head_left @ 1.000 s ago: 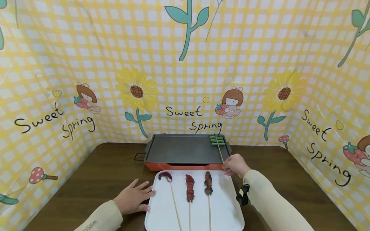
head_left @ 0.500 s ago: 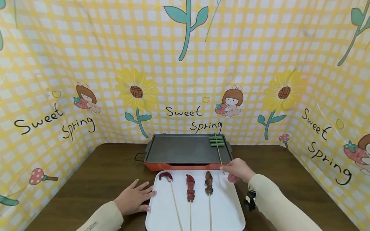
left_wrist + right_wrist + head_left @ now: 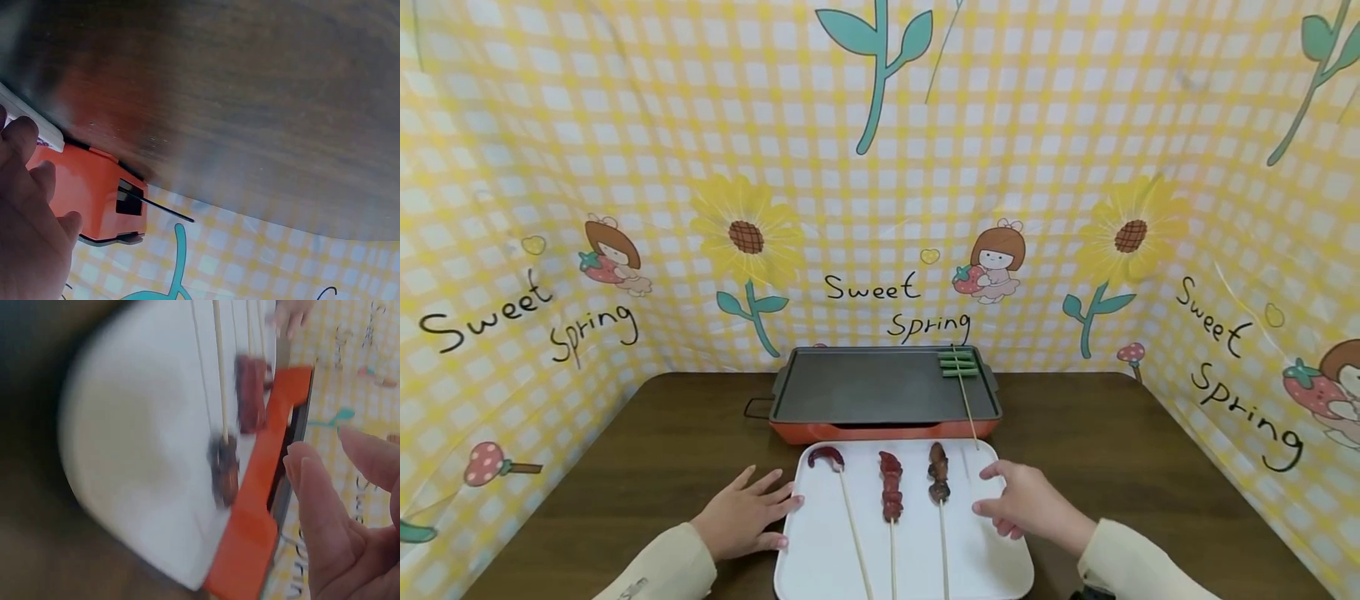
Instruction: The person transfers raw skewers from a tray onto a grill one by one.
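Observation:
My right hand (image 3: 1026, 504) hovers over the right side of the white tray (image 3: 820, 558), thumb and forefinger apart, holding nothing. Just beyond its fingertips is the stick end of a skewer of green vegetable pieces (image 3: 958, 364). That skewer lies on the right end of the dark griddle (image 3: 857, 383), its stick reaching over the front edge. My left hand (image 3: 745, 512) spreads its fingers at the tray's left rim. On the tray lie a skewer with a curved dark red piece (image 3: 826, 456), a red meat skewer (image 3: 891, 487) and a brown one (image 3: 938, 473).
The griddle's orange base (image 3: 250, 550) stands right behind the tray. A thin wire handle (image 3: 169, 210) sticks out at its left side. Dark wooden table (image 3: 617, 467) surrounds them, and a yellow checked cloth (image 3: 880, 200) hangs behind and at both sides.
My right hand has let go of the green skewer's stick and drawn back toward me over the tray. The skewer stays on the griddle. My left hand keeps its place.

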Motion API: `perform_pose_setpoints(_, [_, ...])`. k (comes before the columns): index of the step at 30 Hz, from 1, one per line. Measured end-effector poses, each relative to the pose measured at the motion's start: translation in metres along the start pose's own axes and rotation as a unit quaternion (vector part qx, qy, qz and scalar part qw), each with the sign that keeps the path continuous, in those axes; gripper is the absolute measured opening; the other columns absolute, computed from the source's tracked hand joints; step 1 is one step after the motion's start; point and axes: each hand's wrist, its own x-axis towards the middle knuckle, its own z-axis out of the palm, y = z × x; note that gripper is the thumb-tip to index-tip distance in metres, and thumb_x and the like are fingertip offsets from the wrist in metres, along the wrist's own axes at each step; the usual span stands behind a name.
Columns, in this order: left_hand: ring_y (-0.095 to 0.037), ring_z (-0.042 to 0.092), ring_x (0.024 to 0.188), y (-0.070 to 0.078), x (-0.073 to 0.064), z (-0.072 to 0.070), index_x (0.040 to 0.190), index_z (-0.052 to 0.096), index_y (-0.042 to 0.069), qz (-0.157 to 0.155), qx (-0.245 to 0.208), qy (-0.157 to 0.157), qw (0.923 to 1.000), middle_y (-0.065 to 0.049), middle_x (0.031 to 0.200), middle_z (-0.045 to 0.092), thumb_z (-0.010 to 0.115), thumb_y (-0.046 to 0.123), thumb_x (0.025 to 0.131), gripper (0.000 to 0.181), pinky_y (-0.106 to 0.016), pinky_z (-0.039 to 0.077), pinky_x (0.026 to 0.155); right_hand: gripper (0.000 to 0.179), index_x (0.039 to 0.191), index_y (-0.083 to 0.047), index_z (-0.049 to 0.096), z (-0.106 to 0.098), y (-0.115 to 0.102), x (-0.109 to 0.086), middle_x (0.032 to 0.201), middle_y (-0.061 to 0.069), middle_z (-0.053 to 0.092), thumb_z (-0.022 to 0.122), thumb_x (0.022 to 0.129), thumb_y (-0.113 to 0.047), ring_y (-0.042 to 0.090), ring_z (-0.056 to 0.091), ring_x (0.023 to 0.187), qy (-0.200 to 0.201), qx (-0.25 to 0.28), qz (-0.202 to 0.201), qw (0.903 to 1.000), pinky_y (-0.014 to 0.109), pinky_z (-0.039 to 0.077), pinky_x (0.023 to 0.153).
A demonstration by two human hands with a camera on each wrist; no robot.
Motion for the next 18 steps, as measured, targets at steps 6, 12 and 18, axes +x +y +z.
perform_pose_setpoints(6, [-0.033,0.041,0.137,0.000,-0.002,-0.001,0.140,0.055,0.022,-0.002,-0.002,-0.004,1.0000,-0.003,0.142,0.054,0.047,0.061,0.092,0.063,-0.060,0.029,0.107,0.041,0.112,0.010,0.056,0.021,0.012,-0.023,0.054,0.003,0.058,0.076,0.080,-0.007,0.011,0.058,0.043,-0.056,0.055,-0.039,0.9962,0.030,0.050,0.041])
perform_pose_setpoints(12, [-0.033,0.040,0.138,0.000,-0.001,-0.003,0.141,0.054,0.023,-0.008,-0.005,-0.012,0.9999,-0.003,0.143,0.053,0.046,0.062,0.091,0.063,-0.060,0.028,0.108,0.042,0.114,0.005,0.059,0.036,0.019,-0.032,0.056,0.002,0.055,0.077,0.078,-0.007,0.012,0.051,0.048,-0.105,0.036,-0.029,0.9935,0.027,0.044,0.048])
perform_pose_setpoints(18, [-0.033,0.040,0.137,-0.001,-0.003,-0.004,0.141,0.054,0.021,-0.010,-0.011,-0.013,0.9998,-0.004,0.143,0.053,0.048,0.060,0.091,0.063,-0.060,0.028,0.108,0.044,0.117,0.004,0.059,0.052,0.024,-0.032,0.065,0.000,0.051,0.079,0.078,-0.006,0.015,0.047,0.058,-0.122,0.010,-0.021,0.9923,0.029,0.041,0.059])
